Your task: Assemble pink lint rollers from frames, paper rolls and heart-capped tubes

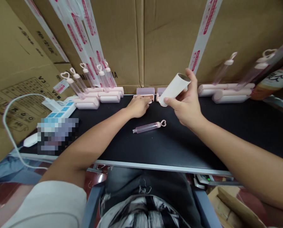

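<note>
My right hand [187,103] is closed round a white paper roll [174,88], held tilted above the black table [238,133]. My left hand [138,106] rests curled on a pink lint-roller cover [144,94] at the table's far edge; its fingertips are hidden, so a grip is not certain. Between my hands a clear pink handle with a heart-shaped end [149,126] lies flat on the table. A second pink cover [160,91] sits just behind the roll.
Several assembled pink lint rollers with upright handles stand at the far left [93,95]. More lie at the far right [227,90]. A white and blue power strip [60,110] sits at the left. Cardboard boxes [167,41] wall the back.
</note>
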The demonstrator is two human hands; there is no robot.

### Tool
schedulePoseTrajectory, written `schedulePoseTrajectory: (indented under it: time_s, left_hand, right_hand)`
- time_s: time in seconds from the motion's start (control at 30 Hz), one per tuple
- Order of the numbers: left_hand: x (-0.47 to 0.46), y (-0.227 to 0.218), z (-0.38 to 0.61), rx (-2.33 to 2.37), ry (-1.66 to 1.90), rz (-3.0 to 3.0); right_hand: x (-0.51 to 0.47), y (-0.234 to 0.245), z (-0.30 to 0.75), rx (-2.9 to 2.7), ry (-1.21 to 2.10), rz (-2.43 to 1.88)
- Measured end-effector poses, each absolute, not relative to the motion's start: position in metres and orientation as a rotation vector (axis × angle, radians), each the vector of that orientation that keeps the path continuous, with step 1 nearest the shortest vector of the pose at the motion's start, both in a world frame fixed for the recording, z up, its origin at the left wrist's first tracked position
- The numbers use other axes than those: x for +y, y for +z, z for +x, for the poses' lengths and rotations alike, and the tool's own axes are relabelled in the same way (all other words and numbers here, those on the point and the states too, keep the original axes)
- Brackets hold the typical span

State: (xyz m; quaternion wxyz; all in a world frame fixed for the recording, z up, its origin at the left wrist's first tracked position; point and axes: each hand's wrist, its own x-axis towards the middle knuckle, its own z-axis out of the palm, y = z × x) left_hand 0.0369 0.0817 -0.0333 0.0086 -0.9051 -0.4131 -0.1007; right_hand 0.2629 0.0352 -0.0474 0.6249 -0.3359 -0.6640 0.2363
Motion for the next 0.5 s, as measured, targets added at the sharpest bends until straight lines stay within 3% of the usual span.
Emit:
schedulePoseTrajectory:
  time_s: [0.1, 0.27, 0.5]
  left_hand:
    - [0.075, -0.028, 0.040, -1.305, -0.238, -2.826]
    - [0.070, -0.022, 0.029, -1.311, -0.425, -2.842]
    - [0.066, -0.008, 0.016, -1.465, -0.072, -2.979]
  right_hand:
    - [0.028, -0.044, 0.260, -1.531, 0.568, -0.755]
    - [0.007, -0.029, 0.253, -1.475, 0.725, -0.771]
    - [-0.003, -0.029, 0.249, -1.488, 0.830, -0.840]
